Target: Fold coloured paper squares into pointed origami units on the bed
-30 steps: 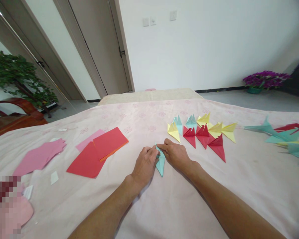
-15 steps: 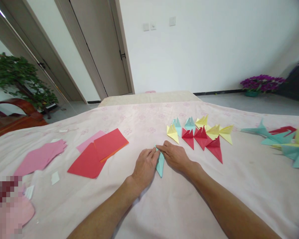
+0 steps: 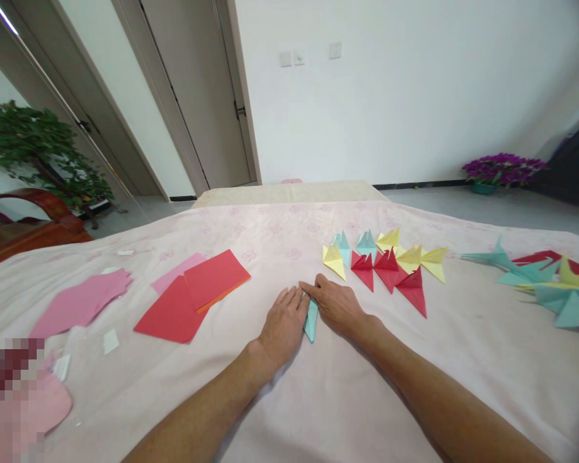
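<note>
"Where do we have the light-blue folded paper [image 3: 311, 328]?"

"On the tablecloth [image 3: 289, 405], between our two hands, its narrow tip pointing toward us. Our fingers hide its far part."

"How are they set?"

"Our left hand [image 3: 284, 325] lies flattened over the light-blue paper's left side, fingers straight and close together. Our right hand [image 3: 338, 302] stretches its index finger across the far end, its other fingers curled; we can't tell whether the thumb pinches anything."

"And what's around?"

"Left of the light-blue paper we see overlapping red sheets [image 3: 168, 315], an orange edge [image 3: 224, 295] showing under one. Farther left there's a fanned pink stack [image 3: 80, 302] and a white scrap [image 3: 110, 341]. Beyond the light-blue paper, to its right, we have small folded birds [image 3: 387, 269] in red, yellow and blue. Well to its right is a jumble of larger folded pieces [image 3: 572, 303]."

"Anything in the way?"

"Our right wrist, between the light-blue paper and that jumble."
</note>
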Demonstrator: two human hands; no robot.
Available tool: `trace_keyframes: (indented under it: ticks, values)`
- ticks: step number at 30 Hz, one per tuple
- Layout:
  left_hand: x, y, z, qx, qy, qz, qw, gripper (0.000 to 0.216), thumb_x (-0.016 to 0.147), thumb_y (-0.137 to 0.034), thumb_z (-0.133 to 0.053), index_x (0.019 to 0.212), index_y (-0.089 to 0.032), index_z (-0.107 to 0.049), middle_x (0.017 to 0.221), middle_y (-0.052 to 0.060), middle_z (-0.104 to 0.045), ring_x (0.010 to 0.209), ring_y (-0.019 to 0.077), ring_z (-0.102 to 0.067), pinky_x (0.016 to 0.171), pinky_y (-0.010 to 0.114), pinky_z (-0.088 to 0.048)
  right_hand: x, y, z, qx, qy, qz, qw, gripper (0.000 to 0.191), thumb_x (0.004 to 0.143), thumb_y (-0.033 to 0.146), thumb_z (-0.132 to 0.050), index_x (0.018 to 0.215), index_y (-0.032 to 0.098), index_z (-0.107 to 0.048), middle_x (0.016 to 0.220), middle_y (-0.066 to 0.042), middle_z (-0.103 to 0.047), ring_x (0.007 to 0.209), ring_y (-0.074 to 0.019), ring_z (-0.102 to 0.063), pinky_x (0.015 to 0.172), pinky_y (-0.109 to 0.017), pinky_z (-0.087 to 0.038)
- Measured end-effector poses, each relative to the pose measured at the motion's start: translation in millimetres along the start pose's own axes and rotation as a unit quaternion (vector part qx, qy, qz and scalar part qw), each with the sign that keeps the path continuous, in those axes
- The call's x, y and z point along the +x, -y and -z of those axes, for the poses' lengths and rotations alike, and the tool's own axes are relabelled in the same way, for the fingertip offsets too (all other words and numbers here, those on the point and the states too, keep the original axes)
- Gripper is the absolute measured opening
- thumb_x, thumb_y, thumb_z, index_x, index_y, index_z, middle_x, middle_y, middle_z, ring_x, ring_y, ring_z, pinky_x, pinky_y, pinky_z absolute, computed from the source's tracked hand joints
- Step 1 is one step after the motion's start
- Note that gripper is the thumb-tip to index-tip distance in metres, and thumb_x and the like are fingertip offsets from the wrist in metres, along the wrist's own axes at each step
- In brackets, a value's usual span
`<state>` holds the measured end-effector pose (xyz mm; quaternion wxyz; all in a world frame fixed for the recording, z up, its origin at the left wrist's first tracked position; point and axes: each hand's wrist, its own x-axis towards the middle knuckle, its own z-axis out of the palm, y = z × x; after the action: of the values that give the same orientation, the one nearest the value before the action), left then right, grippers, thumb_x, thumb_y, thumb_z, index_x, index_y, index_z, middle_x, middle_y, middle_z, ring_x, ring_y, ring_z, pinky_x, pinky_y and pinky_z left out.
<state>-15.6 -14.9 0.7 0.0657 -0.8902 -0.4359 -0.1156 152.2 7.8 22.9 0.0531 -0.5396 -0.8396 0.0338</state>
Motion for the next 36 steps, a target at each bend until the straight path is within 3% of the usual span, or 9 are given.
trace_keyframes:
  ticks: [8,13,16,19,24,29,32,36]
  values:
    - [-13,-4,1,-0.007,0.028,-0.007,1.000,0.046,0.093,-0.008,-0.039,0.138,-0.009,-0.049,0.146,0.018,-0.048,0.136,0.0255,-0.045,0.115,0.044,-0.035,17,-2,6,-0.054,0.038,-0.008,0.998,0.046,0.095,0.025,-0.040,0.140,0.035,-0.043,0.110,-0.010,-0.056,0.083,-0.0224,-0.063,0.065,-0.030,-0.040]
    - [-24,-8,9,-0.019,0.031,-0.012,0.999,0.048,0.092,-0.011,-0.043,0.140,-0.011,-0.048,0.147,0.016,-0.048,0.138,0.0272,-0.043,0.115,0.045,-0.034,24,-10,14,-0.013,0.054,-0.038,0.998,0.042,0.099,0.030,-0.033,0.136,0.041,-0.050,0.105,-0.007,-0.059,0.090,-0.0228,-0.063,0.070,-0.031,-0.041]
    - [-26,-9,10,-0.021,0.023,-0.009,0.999,0.045,0.096,-0.018,-0.041,0.139,-0.013,-0.048,0.146,0.015,-0.049,0.137,0.0268,-0.044,0.115,0.045,-0.034,19,-9,15,0.015,0.043,-0.064,0.997,0.039,0.101,0.038,-0.030,0.130,0.035,-0.055,0.106,-0.007,-0.059,0.099,-0.0230,-0.061,0.074,-0.031,-0.042]
    - [-27,-8,9,-0.020,0.013,-0.016,1.000,0.044,0.097,-0.020,-0.041,0.139,-0.014,-0.048,0.146,0.014,-0.050,0.136,0.0258,-0.046,0.115,0.045,-0.034,12,0,7,0.013,0.008,-0.085,0.996,0.044,0.097,0.052,-0.039,0.132,0.029,-0.051,0.113,-0.009,-0.057,0.107,-0.0254,-0.057,0.081,-0.033,-0.041]
    - [-33,-7,12,-0.032,0.012,-0.035,0.999,0.043,0.097,-0.021,-0.043,0.139,-0.018,-0.048,0.145,0.011,-0.051,0.135,0.0259,-0.045,0.113,0.045,-0.036,22,8,-4,0.044,-0.020,-0.141,0.989,0.042,0.095,0.050,-0.046,0.130,0.027,-0.050,0.118,-0.010,-0.058,0.112,-0.0273,-0.055,0.089,-0.037,-0.038]
    - [-36,-4,25,-0.038,0.020,-0.057,0.997,0.037,0.098,-0.029,-0.043,0.134,-0.022,-0.052,0.139,0.008,-0.057,0.131,0.0264,-0.048,0.111,0.049,-0.035,36,-10,8,0.112,-0.003,-0.159,0.981,0.032,0.095,0.040,-0.048,0.123,0.027,-0.054,0.115,-0.006,-0.065,0.103,-0.0216,-0.060,0.078,-0.031,-0.039]
    - [-34,-2,30,-0.028,0.024,-0.075,0.997,0.036,0.097,-0.030,-0.046,0.131,-0.022,-0.053,0.136,0.008,-0.059,0.128,0.0280,-0.050,0.110,0.053,-0.034,23,-17,14,0.145,0.018,-0.161,0.976,0.023,0.093,0.038,-0.049,0.104,0.023,-0.063,0.098,-0.003,-0.068,0.090,-0.0174,-0.063,0.067,-0.026,-0.037]
    - [-34,-3,31,-0.021,0.017,-0.093,0.995,0.037,0.097,-0.029,-0.048,0.133,-0.021,-0.051,0.134,0.010,-0.060,0.127,0.0287,-0.049,0.110,0.055,-0.032,-5,-7,11,0.156,0.022,-0.156,0.975,0.030,0.082,0.048,-0.063,0.100,0.024,-0.062,0.101,-0.002,-0.066,0.090,-0.0185,-0.061,0.065,-0.026,-0.035]
